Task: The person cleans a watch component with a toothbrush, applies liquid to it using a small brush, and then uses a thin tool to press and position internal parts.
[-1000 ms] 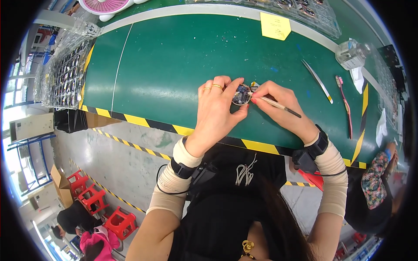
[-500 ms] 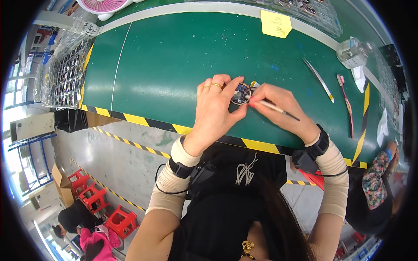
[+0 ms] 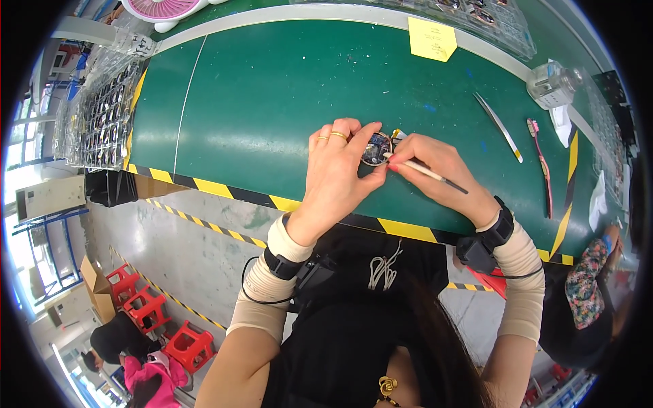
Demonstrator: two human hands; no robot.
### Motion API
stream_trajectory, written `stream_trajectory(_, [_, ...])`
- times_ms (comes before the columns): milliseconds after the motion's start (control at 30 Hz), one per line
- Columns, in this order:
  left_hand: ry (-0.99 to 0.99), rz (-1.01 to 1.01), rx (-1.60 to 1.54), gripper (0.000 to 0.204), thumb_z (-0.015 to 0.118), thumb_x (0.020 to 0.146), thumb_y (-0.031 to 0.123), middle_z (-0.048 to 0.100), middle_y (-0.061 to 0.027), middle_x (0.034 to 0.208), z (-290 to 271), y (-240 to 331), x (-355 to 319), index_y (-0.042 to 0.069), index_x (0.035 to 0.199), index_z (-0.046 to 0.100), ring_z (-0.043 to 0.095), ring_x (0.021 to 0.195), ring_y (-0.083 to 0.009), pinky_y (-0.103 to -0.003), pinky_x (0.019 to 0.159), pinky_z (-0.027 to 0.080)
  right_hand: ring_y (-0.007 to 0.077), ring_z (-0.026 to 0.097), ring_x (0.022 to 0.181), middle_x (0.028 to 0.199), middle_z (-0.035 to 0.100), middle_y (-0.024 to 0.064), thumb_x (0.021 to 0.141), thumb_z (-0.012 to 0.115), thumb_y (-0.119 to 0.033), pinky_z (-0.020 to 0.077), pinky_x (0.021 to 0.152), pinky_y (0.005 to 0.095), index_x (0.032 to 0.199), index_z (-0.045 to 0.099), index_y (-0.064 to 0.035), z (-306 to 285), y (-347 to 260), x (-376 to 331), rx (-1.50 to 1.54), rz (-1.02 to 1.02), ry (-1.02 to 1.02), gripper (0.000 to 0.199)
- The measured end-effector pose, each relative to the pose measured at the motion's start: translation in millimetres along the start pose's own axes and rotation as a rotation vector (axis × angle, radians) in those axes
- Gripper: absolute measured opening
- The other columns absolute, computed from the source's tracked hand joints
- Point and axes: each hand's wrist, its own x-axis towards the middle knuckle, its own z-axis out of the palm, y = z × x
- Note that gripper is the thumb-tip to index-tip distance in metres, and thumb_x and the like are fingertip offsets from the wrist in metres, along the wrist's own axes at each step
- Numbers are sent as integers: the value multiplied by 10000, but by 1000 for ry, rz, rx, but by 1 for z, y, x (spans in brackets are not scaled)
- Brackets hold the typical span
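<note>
The round electronic unit (image 3: 375,149) is best steadied by its rim, with the left hand's grip kept light so that nothing inside is pressed. It is held just above the green bench (image 3: 258,102) or on it; which of the two cannot be told. It lies between one and two o'clock from mid-view. By the left hand (image 3: 337,166), partly curled, its rim is spanned, index finger near twelve o'clock and thumb near six. By the right hand (image 3: 439,163), closed in a fingertip pinch, a slim pale stick with a dark end (image 3: 435,176) is gripped, its shaft slanted toward four o'clock. The tip should be guided in small, gentle strokes. Dark, crowded parts are ringed by a pale rim; a yellow-and-white tab (image 3: 398,134) is seen at two o'clock.
</note>
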Motion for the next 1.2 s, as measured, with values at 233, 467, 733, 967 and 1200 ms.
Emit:
stream_trajectory(233, [-13,6,-23,537,798,682,143,531,-88,1061,-2,-1,0,37,1184,639,530,987,-263,-393,901,400,182,633,817,907,649,77,889,661,-34,483,716,286,936,619,-12,-2,-5,2,40,108,12,67])
stream_trajectory(467, [8,25,-37,534,801,685,144,533,-86,1062,0,-3,0,37,1182,636,531,983,-262,-391,895,397,153,620,806,902,647,70,898,650,-36,477,706,277,946,617,-11,0,-4,2,47,66,-5,64])
stream_trajectory(733, [4,17,-33,536,806,680,143,535,-82,1061,-1,-3,-1,36,1178,638,537,972,-263,-393,891,399,162,616,795,894,641,70,897,656,-37,475,699,279,940,618,-10,0,-6,1,59,114,18,63])
stream_trajectory(967, [1,12,-40,537,809,679,143,538,-84,1060,0,-2,-1,34,1176,639,540,979,-264,-396,897,400,176,620,788,878,638,78,898,649,-33,475,693,283,933,614,-10,-1,-4,1,-7,0,-30,54])
stream_trajectory(1200, [5,10,-41,543,813,674,139,540,-84,1061,-1,-3,-1,35,1177,638,541,983,-264,-396,903,400,175,616,781,876,637,76,890,662,-30,478,691,292,922,617,-9,1,-5,1,10,59,49,59])
